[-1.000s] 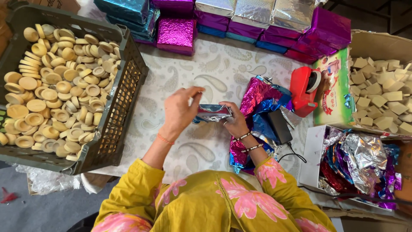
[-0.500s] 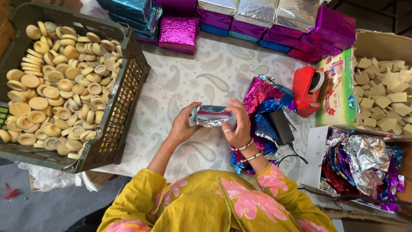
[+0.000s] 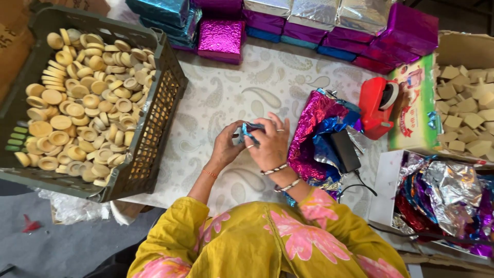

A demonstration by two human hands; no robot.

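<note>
Over the middle of the patterned cloth, my left hand (image 3: 225, 148) and my right hand (image 3: 270, 144) are closed together around a small blue-and-silver foil-wrapped packet (image 3: 248, 133). Only a sliver of the foil shows between my fingers; the rest is hidden. Bangles circle my right wrist and a thin orange band my left. A loose heap of magenta and blue foil sheets (image 3: 316, 128) lies just right of my right hand, with a flat black device (image 3: 345, 151) resting on it.
A dark plastic crate (image 3: 157, 118) of several round tan pieces (image 3: 77, 113) sits left. Rows of foil-wrapped boxes (image 3: 288, 18) line the far edge. A red tape dispenser (image 3: 378, 105), a carton of pale blocks (image 3: 468, 113) and a box of crumpled foil (image 3: 447, 195) stand right.
My hands have drawn closer together and now cover the packet almost fully; earlier it lay stretched out between them, silver side showing. The left hand has come in from the left.
</note>
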